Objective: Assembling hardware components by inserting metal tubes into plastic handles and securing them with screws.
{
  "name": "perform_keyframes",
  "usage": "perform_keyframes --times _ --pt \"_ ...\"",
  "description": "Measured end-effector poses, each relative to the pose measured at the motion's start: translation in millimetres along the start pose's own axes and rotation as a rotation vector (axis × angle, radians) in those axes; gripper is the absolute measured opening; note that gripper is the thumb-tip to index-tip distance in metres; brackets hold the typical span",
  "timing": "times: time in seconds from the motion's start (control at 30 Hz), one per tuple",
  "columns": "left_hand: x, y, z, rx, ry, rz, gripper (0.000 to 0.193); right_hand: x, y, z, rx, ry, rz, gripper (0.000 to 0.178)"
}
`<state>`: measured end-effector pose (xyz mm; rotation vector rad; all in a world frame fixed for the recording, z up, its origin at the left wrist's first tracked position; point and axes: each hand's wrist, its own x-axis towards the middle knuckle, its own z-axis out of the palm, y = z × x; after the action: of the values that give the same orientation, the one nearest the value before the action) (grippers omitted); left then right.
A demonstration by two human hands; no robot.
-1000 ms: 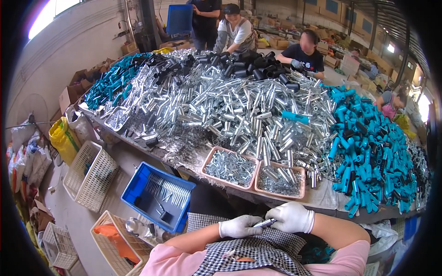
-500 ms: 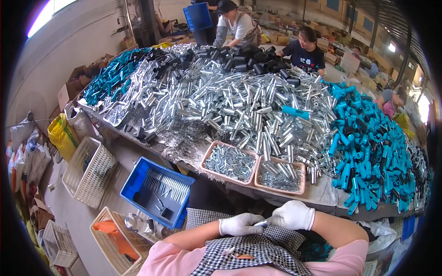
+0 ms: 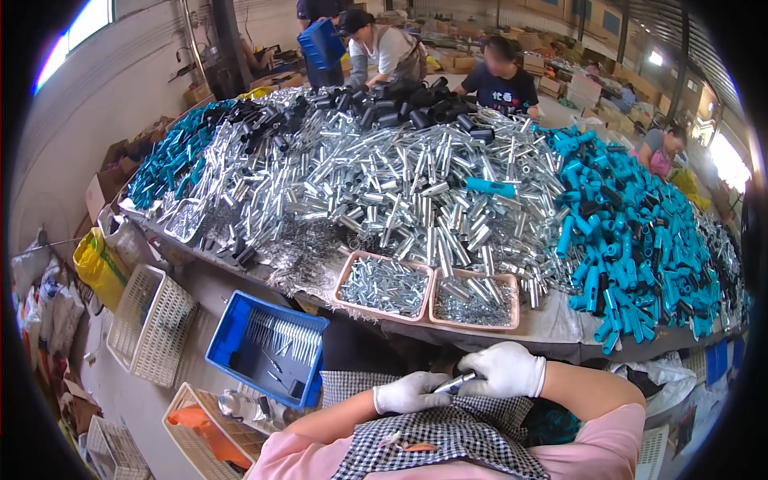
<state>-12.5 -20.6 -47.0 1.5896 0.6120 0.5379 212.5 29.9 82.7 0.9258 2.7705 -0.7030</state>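
Both my hands wear white gloves and meet in front of my body, over a black-and-white checked apron [image 3: 400, 448]. Between them is a short shiny metal tube [image 3: 453, 385] with a dark tip on its right end. My left hand [image 3: 410, 393] grips its left end with the fingers closed. On the other end, the fingers of my right hand [image 3: 504, 370] are bent around it. What sits inside the palms is hidden. Just beyond my hands, at the table edge, lie a pink tray [image 3: 474, 325] of small metal pieces and tubes and another pink tray [image 3: 376, 314] of small metal parts.
Heaped on the table are silver metal tubes [image 3: 384, 176], teal handles [image 3: 632, 232] and black sleeves [image 3: 392, 108]. At my left stand a blue bin [image 3: 216, 352] holding metal pieces and several white baskets [image 3: 172, 332]. Across the table, people [image 3: 504, 80] work; one blue crate [image 3: 322, 44] is held up.
The whole view has shifted, so the table and trays sit further left. More of the metal tube shows between my hands, including its dark tip. Both hands stay close together.
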Motion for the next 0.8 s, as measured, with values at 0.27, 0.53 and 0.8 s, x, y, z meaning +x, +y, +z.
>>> perform_keyframes --times 0.27,0.53,0.8 --pt "4.6 -2.2 -2.0 0.024 -0.092 -0.053 0.038 2.3 20.1 21.8 0.112 -0.137 0.028 0.053" --pt "5.5 0.5 -1.9 0.034 -0.075 -0.034 0.045 5.5 9.6 10.3 -0.013 -0.244 0.099 0.048" --pt "3.1 4.5 -3.9 -0.022 0.023 -0.003 0.033 0.3 8.0 17.5 0.082 0.091 -0.096 0.043"
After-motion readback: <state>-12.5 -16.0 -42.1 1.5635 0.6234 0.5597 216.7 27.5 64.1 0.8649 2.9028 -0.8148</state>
